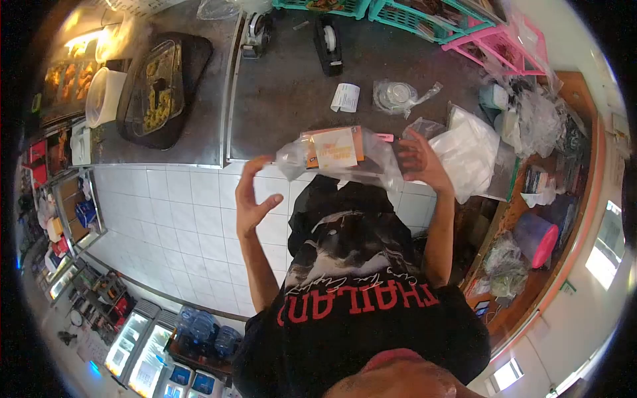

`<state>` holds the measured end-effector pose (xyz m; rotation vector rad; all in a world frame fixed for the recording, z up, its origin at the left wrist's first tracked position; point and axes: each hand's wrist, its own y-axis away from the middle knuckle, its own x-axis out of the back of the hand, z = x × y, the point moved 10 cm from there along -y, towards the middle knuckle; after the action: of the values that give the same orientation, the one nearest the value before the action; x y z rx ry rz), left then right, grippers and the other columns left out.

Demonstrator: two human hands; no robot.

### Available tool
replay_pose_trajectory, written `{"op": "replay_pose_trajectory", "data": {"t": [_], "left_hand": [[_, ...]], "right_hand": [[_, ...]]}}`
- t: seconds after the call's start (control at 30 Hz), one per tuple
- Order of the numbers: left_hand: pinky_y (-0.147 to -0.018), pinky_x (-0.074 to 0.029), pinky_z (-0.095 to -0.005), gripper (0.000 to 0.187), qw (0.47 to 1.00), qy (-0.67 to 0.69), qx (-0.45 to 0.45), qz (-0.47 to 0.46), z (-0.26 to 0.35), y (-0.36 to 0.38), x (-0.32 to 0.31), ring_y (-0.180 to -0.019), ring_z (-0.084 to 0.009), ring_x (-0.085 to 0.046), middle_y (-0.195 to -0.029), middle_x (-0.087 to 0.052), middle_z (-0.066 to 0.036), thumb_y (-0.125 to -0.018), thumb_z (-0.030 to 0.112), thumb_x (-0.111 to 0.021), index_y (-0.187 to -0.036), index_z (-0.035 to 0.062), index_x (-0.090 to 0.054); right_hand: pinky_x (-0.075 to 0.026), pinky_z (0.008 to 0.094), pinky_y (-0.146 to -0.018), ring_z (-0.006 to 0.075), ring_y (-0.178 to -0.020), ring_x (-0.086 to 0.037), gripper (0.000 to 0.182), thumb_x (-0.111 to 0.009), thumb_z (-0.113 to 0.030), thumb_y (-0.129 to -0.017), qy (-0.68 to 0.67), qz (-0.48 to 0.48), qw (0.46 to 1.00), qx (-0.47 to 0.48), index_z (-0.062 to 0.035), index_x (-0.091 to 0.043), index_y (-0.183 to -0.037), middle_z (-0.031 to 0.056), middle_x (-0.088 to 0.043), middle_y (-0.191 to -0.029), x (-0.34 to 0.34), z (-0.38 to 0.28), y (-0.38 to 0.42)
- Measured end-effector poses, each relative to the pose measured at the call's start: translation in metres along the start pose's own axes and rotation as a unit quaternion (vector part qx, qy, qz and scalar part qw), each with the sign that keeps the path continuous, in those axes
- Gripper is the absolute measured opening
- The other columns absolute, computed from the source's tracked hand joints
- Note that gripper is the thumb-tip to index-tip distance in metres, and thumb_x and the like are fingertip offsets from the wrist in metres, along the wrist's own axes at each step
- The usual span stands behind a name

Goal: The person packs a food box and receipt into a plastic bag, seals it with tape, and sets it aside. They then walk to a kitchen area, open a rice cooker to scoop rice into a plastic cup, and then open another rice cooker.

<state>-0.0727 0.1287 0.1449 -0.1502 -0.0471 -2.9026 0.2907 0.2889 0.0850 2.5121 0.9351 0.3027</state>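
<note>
A clear plastic bag [371,166] lies at the table's front edge. Through the film shows an orange packet [312,149] with a white printed paper [336,147] over it. My left hand [255,199] is off the bag's left end, thumb and fingers spread, holding nothing. At the other end, my right hand [424,162] has its fingers apart, their tips close to the bag's right edge. Just right of that hand lies a stack of white plastic bags [468,152]. A small pink strip [385,137] shows behind the clear bag.
Behind the bag are a printed slip [346,97], a wrapped round container [396,96] and a black tape dispenser [328,45]. Green baskets [424,26] and a pink basket [494,50] line the back. A black tray of food [162,89] sits on the left table.
</note>
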Motion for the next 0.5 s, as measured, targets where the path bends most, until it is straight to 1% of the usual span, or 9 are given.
{"op": "replay_pose_trajectory", "data": {"t": [0.03,0.1,0.13,0.2,0.23,0.27,0.37,0.47,0.5], "left_hand": [[-0.108,-0.029,-0.0392,0.089,0.997,-0.067,0.018,0.022,-0.014,0.002,0.004,-0.129,-0.0312,-0.04,-0.136,-0.045,-0.019,-0.057,0.02,-0.088,-0.133,0.0003,-0.044],[-0.112,-0.025,-0.0438,0.115,0.976,-0.201,0.056,0.059,-0.037,0.007,0.01,-0.137,-0.034,-0.031,-0.146,-0.034,-0.021,-0.05,0.024,-0.092,-0.144,0.0004,-0.029],[-0.115,-0.02,-0.0482,0.136,0.956,-0.278,0.098,0.002,-0.067,0.007,0.0,-0.141,-0.0381,-0.02,-0.152,-0.022,-0.022,-0.041,0.029,-0.094,-0.148,0.0003,-0.015],[-0.114,-0.02,-0.0482,0.133,0.936,-0.35,0.0,-0.036,-0.089,-0.016,-0.037,-0.14,-0.0418,-0.02,-0.151,-0.024,-0.023,-0.044,0.032,-0.094,-0.147,-0.0005,-0.017],[-0.117,-0.014,-0.0472,0.117,0.943,-0.321,-0.081,-0.039,-0.071,-0.031,-0.062,-0.142,-0.0368,-0.022,-0.15,-0.03,-0.022,-0.051,0.034,-0.091,-0.146,0.0026,-0.03],[-0.11,-0.03,-0.0488,0.081,0.916,-0.379,-0.096,-0.088,-0.063,-0.048,-0.092,-0.131,-0.0343,-0.043,-0.137,-0.049,-0.02,-0.061,0.029,-0.086,-0.131,0.0048,-0.052],[-0.091,-0.046,-0.0425,0.07,0.96,-0.261,-0.072,-0.069,-0.131,-0.049,-0.128,-0.11,-0.0354,-0.057,-0.119,-0.06,-0.018,-0.058,0.024,-0.086,-0.121,0.0058,-0.06],[-0.078,-0.052,-0.0384,0.071,0.991,-0.115,0.074,-0.013,-0.192,-0.046,-0.121,-0.091,-0.0328,-0.064,-0.102,-0.066,-0.014,-0.06,0.017,-0.082,-0.124,0.0041,-0.056],[-0.083,-0.05,-0.0385,0.074,0.994,-0.066,0.086,0.017,-0.19,-0.046,-0.114,-0.095,-0.0322,-0.063,-0.105,-0.064,-0.015,-0.059,0.017,-0.083,-0.126,0.0037,-0.054]], "right_hand": [[-0.045,0.036,-0.097,0.0267,-0.117,-0.054,0.086,-0.077,-0.018,-0.076,0.08,0.034,0.996,-0.021,-0.0119,-0.03,-0.148,0.0149,-0.047,-0.139,0.009,0.023,-0.003],[-0.039,0.0419,-0.103,0.0297,-0.125,-0.046,0.09,-0.077,-0.03,-0.074,0.275,0.094,0.948,0.13,-0.0095,-0.03,-0.148,0.0153,-0.041,-0.144,-0.003,0.033,-0.016],[-0.036,0.0449,-0.106,0.0312,-0.13,-0.042,0.092,-0.078,-0.036,-0.074,0.367,0.123,0.899,0.205,-0.0082,-0.03,-0.148,0.0155,-0.039,-0.146,-0.017,0.032,-0.026],[-0.03,0.0459,-0.11,0.0351,-0.131,-0.04,0.095,-0.077,-0.045,-0.07,0.312,0.062,0.904,0.285,-0.0032,-0.034,-0.144,0.0173,-0.037,-0.146,-0.057,0.024,-0.052],[-0.028,0.0459,-0.111,0.0361,-0.132,-0.039,0.095,-0.077,-0.047,-0.069,0.333,0.041,0.888,0.315,-0.001,-0.037,-0.141,0.0184,-0.039,-0.145,-0.081,0.011,-0.063],[-0.028,0.0452,-0.11,0.0355,-0.13,-0.041,0.09,-0.077,-0.045,-0.068,0.406,0.04,0.858,0.313,-0.0002,-0.041,-0.137,0.0191,-0.043,-0.14,-0.106,0.001,-0.071],[-0.031,0.044,-0.107,0.0336,-0.123,-0.048,0.075,-0.078,-0.039,-0.067,0.514,0.042,0.802,0.303,0.0002,-0.051,-0.125,0.0203,-0.055,-0.124,-0.157,0.002,-0.093],[-0.038,0.0452,-0.098,0.0324,-0.112,-0.054,0.059,-0.078,-0.031,-0.066,0.355,0.039,0.894,0.268,-0.0012,-0.057,-0.113,0.0183,-0.059,-0.111,-0.144,0.026,-0.104],[-0.039,0.0449,-0.096,0.0329,-0.109,-0.054,0.056,-0.078,-0.029,-0.066,0.294,0.04,0.919,0.261,-0.0018,-0.058,-0.111,0.0178,-0.059,-0.11,-0.134,0.051,-0.114]]}}
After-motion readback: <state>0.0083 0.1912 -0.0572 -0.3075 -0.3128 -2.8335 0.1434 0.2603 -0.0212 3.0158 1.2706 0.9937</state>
